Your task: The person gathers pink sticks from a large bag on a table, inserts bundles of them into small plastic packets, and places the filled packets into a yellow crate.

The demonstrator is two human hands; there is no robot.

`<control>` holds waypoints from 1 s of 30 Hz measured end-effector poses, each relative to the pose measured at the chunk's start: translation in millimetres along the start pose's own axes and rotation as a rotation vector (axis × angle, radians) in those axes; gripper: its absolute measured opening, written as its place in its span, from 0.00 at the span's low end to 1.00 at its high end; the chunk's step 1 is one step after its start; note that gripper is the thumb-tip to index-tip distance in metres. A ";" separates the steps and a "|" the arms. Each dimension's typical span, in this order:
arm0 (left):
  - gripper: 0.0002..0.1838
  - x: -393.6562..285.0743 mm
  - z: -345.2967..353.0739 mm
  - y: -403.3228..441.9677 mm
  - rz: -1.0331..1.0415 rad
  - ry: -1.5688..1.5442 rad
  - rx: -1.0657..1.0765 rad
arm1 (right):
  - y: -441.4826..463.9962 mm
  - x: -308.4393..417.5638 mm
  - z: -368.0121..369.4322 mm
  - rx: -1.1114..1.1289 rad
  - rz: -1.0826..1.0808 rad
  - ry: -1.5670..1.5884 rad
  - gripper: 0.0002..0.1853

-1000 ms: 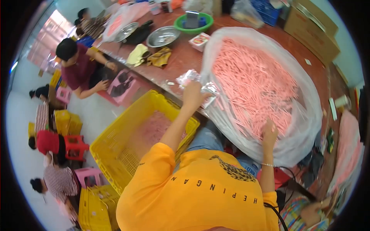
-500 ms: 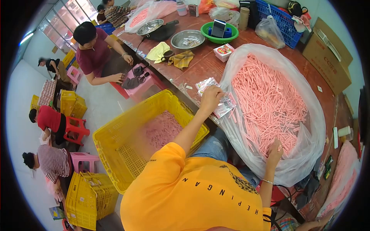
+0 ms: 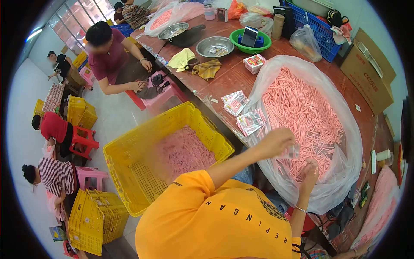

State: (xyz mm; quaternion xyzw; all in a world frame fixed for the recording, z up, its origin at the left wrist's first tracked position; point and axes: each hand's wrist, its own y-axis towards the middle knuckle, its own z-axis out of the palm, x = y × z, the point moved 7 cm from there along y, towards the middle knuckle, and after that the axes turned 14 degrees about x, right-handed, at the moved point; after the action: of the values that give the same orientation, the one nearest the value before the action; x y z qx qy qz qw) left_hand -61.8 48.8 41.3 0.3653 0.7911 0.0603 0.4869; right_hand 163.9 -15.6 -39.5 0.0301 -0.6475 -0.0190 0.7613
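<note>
My left hand is over the near left part of the open plastic bag, its fingers closed on a small clear packet. Thin pink sticks fill the bag in a loose heap. At the heap's near edge, my right hand is curled with its fingertips among the sticks; a few pink bits show at the fingers, apparently sticks. Left of the bag, several printed packets lie in two small piles, one pile near the table edge and another pile behind it.
A yellow crate with pink pieces stands left of my body, below the table. Farther back are a white-and-red tub, a metal bowl and a green basin. A co-worker sits across the crate.
My left hand has moved right from the packet piles to above the pink sticks, with a clear packet in it. My right hand has stayed near the heap's edge.
</note>
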 end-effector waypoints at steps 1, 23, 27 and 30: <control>0.05 -3.6 16.4 3.6 0.010 -0.019 0.035 | 1.9 16.5 13.4 0.043 -0.033 -0.003 0.14; 0.08 1.7 65.0 22.4 0.080 0.028 0.265 | 11.6 11.9 6.6 0.000 0.065 -0.256 0.10; 0.08 6.9 66.5 21.6 -0.034 -0.080 0.265 | 10.9 4.4 -3.6 0.039 0.051 -0.349 0.11; 0.09 8.2 68.0 21.6 -0.035 -0.094 0.293 | 6.8 4.9 -0.9 0.025 0.044 -0.370 0.12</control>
State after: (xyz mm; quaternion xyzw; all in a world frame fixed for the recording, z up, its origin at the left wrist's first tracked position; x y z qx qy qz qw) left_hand 2.7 52.0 9.8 0.4211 0.7739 -0.0816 0.4659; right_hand 165.5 -9.2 -34.3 0.0213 -0.7772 0.0006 0.6289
